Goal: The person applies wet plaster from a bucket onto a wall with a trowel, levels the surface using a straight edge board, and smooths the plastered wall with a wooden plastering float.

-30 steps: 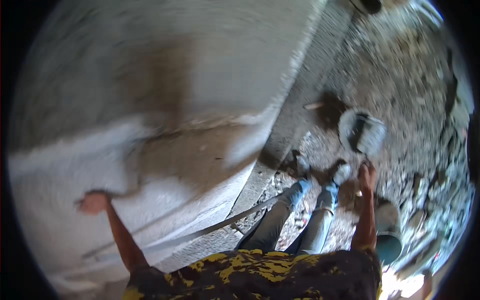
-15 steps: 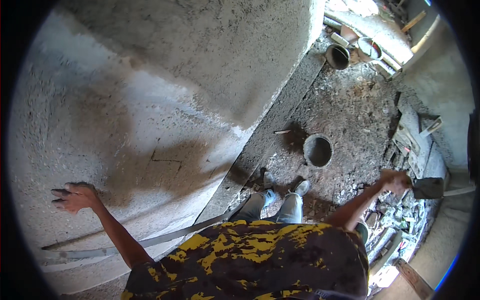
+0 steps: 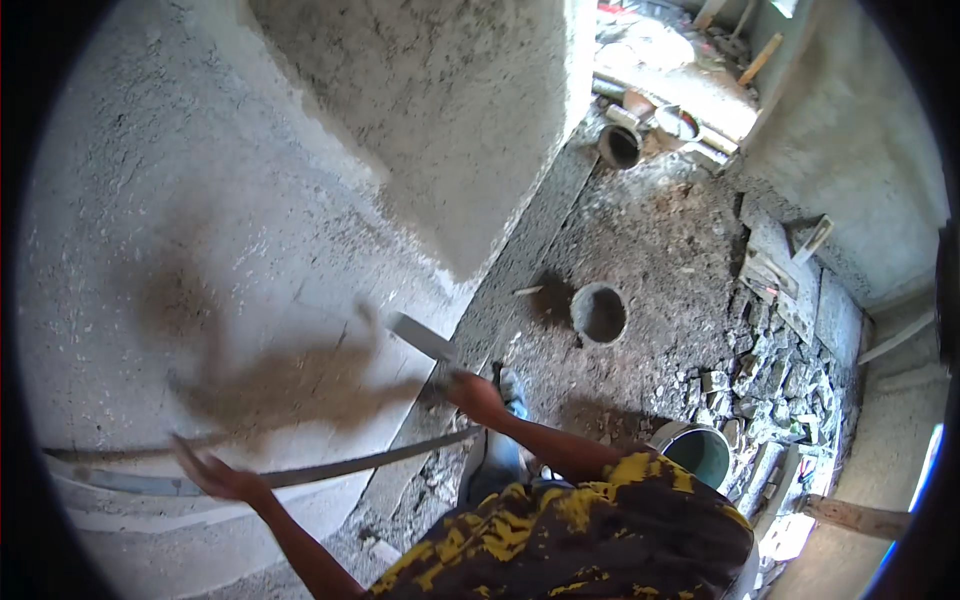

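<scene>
My right hand [image 3: 472, 393] is closed around a trowel [image 3: 420, 335], its grey flat blade pointing up and left in front of the wall. Whether the blade touches the plastered wall [image 3: 300, 240] I cannot tell. Lower left, my left hand [image 3: 218, 476], slightly blurred, has its fingers stretched out. It overlaps a long, narrow grey strip [image 3: 345, 466] that runs along the bottom of the wall; contact between them is unclear. Shadows of my arms and the tool fall on the wall.
On the rough dirt floor stands a round bucket of grey mix [image 3: 600, 313]. A larger bucket [image 3: 695, 452] is by my right side, near broken rubble [image 3: 770, 385]. Boards [image 3: 780, 265] lie against the right wall. Another bucket [image 3: 620, 147] stands farther off.
My right hand has swung from the far right across to the left wall with the trowel. My left hand has dropped from the wall to the strip. The view has shifted.
</scene>
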The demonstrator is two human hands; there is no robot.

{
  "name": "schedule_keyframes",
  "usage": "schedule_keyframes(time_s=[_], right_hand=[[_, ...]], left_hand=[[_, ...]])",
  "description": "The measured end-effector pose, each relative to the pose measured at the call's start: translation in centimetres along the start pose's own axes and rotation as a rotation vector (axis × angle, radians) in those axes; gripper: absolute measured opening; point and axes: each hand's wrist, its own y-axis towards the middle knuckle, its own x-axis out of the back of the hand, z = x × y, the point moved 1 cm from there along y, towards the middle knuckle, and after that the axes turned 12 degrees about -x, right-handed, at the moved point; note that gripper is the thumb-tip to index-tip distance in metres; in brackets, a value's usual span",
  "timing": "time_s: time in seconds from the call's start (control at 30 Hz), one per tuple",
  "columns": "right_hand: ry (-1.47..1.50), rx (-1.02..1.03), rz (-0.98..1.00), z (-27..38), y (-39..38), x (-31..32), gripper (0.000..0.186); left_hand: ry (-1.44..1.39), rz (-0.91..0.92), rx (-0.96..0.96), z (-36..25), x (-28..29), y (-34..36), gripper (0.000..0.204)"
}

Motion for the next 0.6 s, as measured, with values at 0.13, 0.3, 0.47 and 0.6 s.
schedule_keyframes(time_s=[0.13,0.3,0.47,0.6], right_hand=[[-0.295,-0.500,-0.035,-29.3,-5.4,4.3,0.025],[-1.167,-0.361,-0.183,-45.5,-21.5,16.3,0.019],[-1.138,-0.109,0.063,-47.3,-22.4,26.9,0.009],[-0.407,-0.781,-0.018,-35.6,-10.8,25.5,0.020]], left_hand=[[-0.202,0.446,0.554,-2.6,4.3,-25.9,0.033],[0.471,1.042,0.379,-3.5,8.5,-38.3,0.029],[0.398,0.495,0.532,6.0,6.0,-32.7,0.032],[0.123,0.014,0.599,6.0,5.6,-19.7,0.049]])
